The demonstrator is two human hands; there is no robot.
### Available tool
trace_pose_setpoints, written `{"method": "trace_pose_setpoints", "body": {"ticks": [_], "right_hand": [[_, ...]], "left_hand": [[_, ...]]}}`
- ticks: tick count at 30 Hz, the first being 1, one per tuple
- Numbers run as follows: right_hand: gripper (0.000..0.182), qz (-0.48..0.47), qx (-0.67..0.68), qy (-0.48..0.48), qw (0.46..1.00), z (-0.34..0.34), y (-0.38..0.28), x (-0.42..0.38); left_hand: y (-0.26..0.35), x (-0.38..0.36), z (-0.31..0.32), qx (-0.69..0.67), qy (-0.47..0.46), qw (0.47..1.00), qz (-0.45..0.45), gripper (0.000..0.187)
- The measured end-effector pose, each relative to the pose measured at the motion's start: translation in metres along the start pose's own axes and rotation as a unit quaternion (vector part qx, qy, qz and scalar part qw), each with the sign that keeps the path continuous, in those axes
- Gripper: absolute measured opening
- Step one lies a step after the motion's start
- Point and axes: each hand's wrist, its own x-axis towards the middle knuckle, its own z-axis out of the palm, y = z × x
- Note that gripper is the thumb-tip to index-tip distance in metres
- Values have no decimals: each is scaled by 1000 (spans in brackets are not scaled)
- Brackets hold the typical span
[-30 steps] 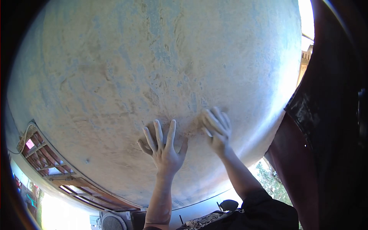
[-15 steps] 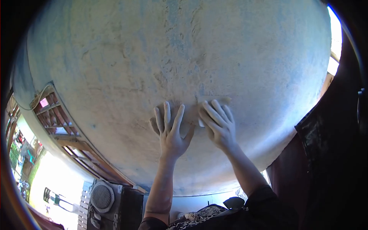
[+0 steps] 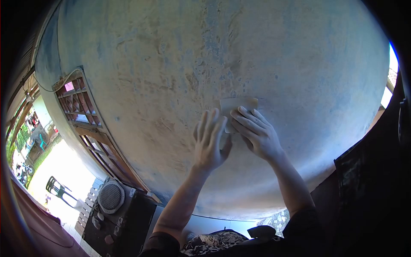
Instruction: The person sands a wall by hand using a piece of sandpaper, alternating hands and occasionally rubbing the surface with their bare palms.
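Observation:
A pale sheet of sandpaper (image 3: 236, 103) lies flat on the patchy, blue-grey wall (image 3: 171, 55). My right hand (image 3: 258, 135) presses it there, fingers together and slanting up to the left over its lower right part. Just left of the sheet is my left hand (image 3: 209, 143), with nothing in it. Its fingers point upward with the thumb apart, and the index fingertip comes up beside the sheet's left edge. Both hands look coated in whitish dust. Around and above them the wall surface is rough, with peeling marks and small pits.
On the left, a wooden-framed window (image 3: 78, 100) opens in the wall. Below it, at lower left, stands a dark speaker box (image 3: 122, 222) with a round grille. A dark green plastic chair (image 3: 60, 188) is outside. Dark cloth (image 3: 372, 180) hangs on the right.
My view has shifted, so the wall and window sit farther right. My left hand has moved closer to the right one, and more of the sandpaper shows above my right fingers.

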Motion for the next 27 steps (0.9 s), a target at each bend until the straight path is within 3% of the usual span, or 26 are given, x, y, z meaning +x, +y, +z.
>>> {"method": "trace_pose_setpoints", "body": {"ticks": [3, 7, 10, 12, 17, 22, 24, 27], "right_hand": [[50, -46, 52, -16, 997, -22, 24, -4], [47, -62, -18, -50, 997, -63, 52, 2], [52, -45, -86, -22, 995, -93, 75, 15], [62, -4, -174, 65, 983, -107, 89, 29], [64, 50, -213, 96, 971, -92, 90, 24], [64, 77, -230, 97, 965, -89, 89, 12], [66, 82, -228, 79, 967, -88, 89, 8], [65, 81, -225, 81, 968, -87, 88, 7]], "left_hand": [[21, 17, 12, -42, -60, 997, 40, 75], [35, 33, 27, 41, -66, 997, 21, 72], [44, 46, 40, 59, -18, 998, 20, 72], [54, 56, 48, 39, 9, 999, 4, 69], [63, 85, 47, 103, 24, 994, 0, 59], [36, 39, 59, 108, 98, 989, -14, 45], [42, 12, 67, 124, 140, 980, -60, 42], [54, 15, 75, 89, 100, 990, -41, 42]]}}
